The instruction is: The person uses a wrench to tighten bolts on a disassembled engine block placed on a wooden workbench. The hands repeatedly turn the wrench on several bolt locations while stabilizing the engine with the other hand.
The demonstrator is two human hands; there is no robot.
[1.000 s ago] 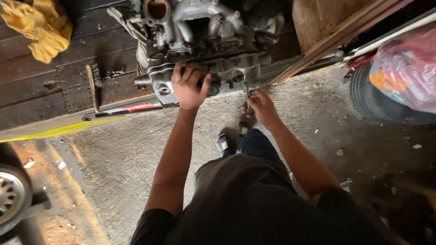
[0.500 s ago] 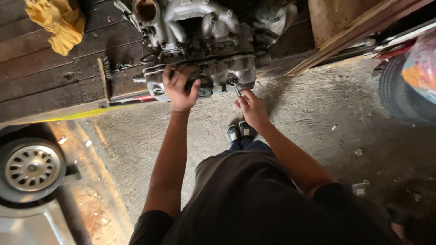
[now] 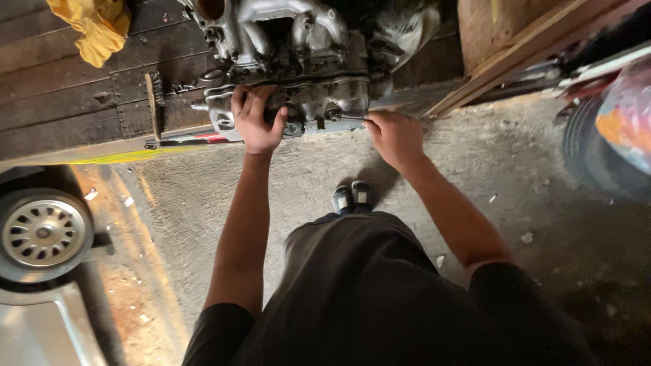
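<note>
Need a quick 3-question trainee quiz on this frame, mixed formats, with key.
1. True or false: the left hand rests on the engine block.
2. What does the right hand hold? A) a thin metal tool B) a yellow cloth C) a hammer
3. Fill in: the yellow cloth lies on the dark wooden ____.

Key: 1 true; 2 A; 3 platform.

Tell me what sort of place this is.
Probably a car repair yard or garage. An engine block sits on a dark wooden platform, the left hand resting on it, and a car wheel stands on the rough concrete floor.
</note>
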